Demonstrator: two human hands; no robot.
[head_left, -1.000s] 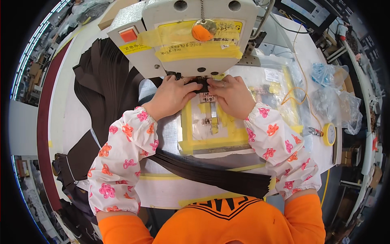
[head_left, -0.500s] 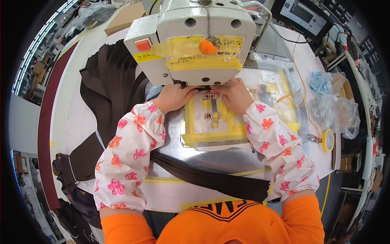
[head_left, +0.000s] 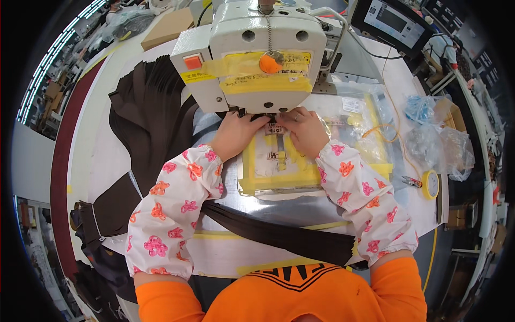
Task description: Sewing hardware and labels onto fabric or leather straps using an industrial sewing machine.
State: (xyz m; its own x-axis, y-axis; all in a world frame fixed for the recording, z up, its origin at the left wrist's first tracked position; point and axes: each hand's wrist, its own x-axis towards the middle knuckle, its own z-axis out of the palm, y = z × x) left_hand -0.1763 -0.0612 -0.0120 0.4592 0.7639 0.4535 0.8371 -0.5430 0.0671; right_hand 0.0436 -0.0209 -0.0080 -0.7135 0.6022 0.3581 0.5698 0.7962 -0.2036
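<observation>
My left hand [head_left: 237, 129] and my right hand [head_left: 303, 130] are under the head of a white sewing machine [head_left: 257, 75], either side of its needle area. Both have fingers closed on a small piece of dark strip [head_left: 271, 119], largely hidden by fingers and machine. Below them is a clear template [head_left: 257, 177] with yellow tape and handwritten labels. A pile of dark brown strips [head_left: 137, 110] lies at my left, and a bundle of the same strips [head_left: 279, 239] crosses the table's front, passing under my left forearm.
A red button [head_left: 192, 61] is on the machine's box. At right are a screen [head_left: 389, 21], plastic bags [head_left: 440, 145], orange cord, small snips [head_left: 412, 181] and a yellow tape roll [head_left: 430, 184]. A cardboard piece [head_left: 166, 29] lies at back left. Another person [head_left: 440, 48] is at far right.
The view has shifted, with the machine slightly higher in frame than half a second ago. Both hands remain at the needle area, with small changes in finger position.
</observation>
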